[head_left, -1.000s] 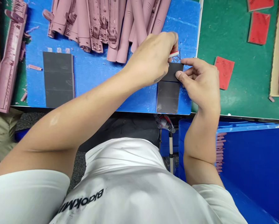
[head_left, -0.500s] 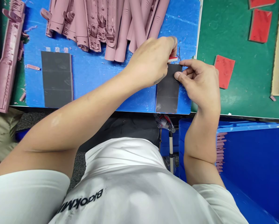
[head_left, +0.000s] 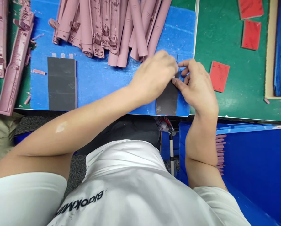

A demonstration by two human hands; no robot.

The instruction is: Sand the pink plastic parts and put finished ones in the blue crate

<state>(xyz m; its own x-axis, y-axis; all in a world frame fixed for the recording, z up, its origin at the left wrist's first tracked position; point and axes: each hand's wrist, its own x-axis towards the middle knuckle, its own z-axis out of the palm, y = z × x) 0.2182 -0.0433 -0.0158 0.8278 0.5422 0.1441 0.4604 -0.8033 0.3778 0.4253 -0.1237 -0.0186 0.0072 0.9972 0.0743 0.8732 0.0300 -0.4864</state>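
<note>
A dark grey sheet (head_left: 167, 102) with crosswise lines lies near the front edge of the blue board, its upper part covered by my hands. My left hand (head_left: 154, 75) is closed over its upper end. Only a pale edge shows at these fingertips; the red pad with a white edge seen there earlier is mostly hidden. My right hand (head_left: 199, 86) is at the sheet's right edge. Its thumb touches near the pale edge, and the index finger is apart from the thumb, above it. A second dark grey sheet (head_left: 61, 84) lies at the left.
Several pink plastic housings (head_left: 131, 34) are piled at the back of the blue board (head_left: 103, 83). More housings (head_left: 15, 66) lie at the left. Red pads (head_left: 220, 76) rest on the green table (head_left: 244, 78). A blue bin (head_left: 253, 163) stands at my right.
My left hand has come down over the sheet, hiding the red pad. My right thumb and index finger have shifted off the sheet's upper right corner. The whole view has shifted slightly.
</note>
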